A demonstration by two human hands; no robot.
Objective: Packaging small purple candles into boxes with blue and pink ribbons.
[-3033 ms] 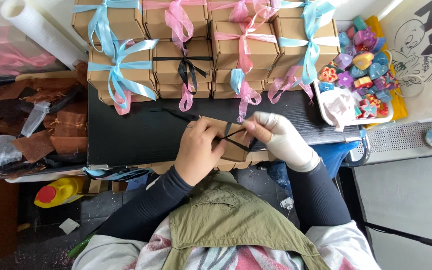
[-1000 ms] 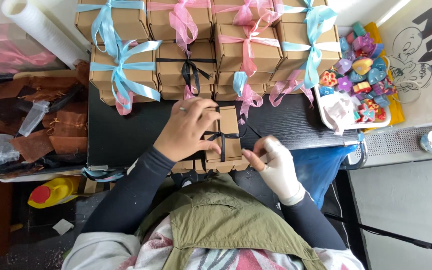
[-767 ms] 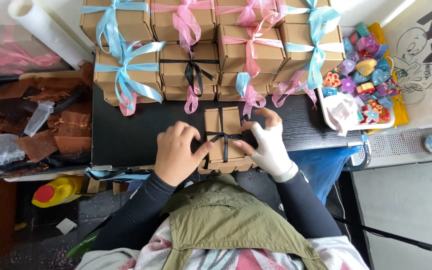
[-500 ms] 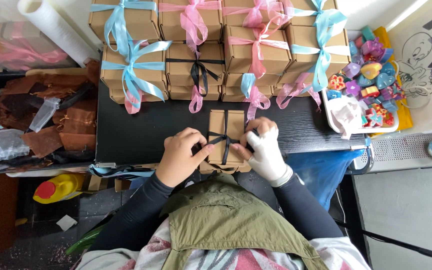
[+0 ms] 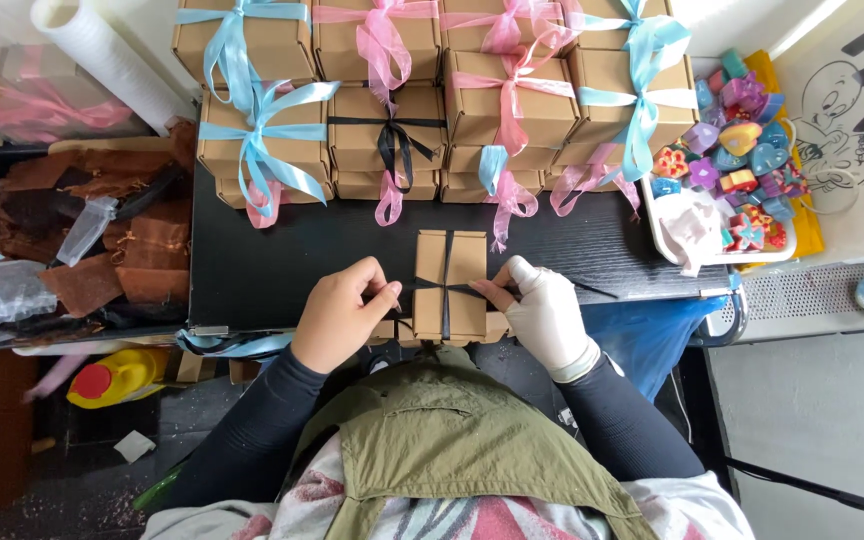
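A small brown cardboard box (image 5: 450, 262) lies on the black table (image 5: 272, 260) near its front edge, crossed by a thin black ribbon (image 5: 446, 300). My left hand (image 5: 337, 315) is bare and pinches the ribbon's end just left of the box. My right hand (image 5: 544, 312), in a white glove, pinches the other end at the box's right side. The ribbon runs taut between both hands across the box top.
Stacked brown boxes tied with blue ribbon (image 5: 262, 140), pink ribbon (image 5: 497, 100) and black ribbon (image 5: 389, 135) fill the table's back. A white tray of colourful small pieces (image 5: 727, 170) stands at right. Brown scraps (image 5: 82, 260), a white roll (image 5: 112, 60) and a yellow bottle (image 5: 117, 378) are at left.
The box was turned and squared up at the table's front. Both hands moved from on top of it to its two sides, drawing the black ribbon ends outward.
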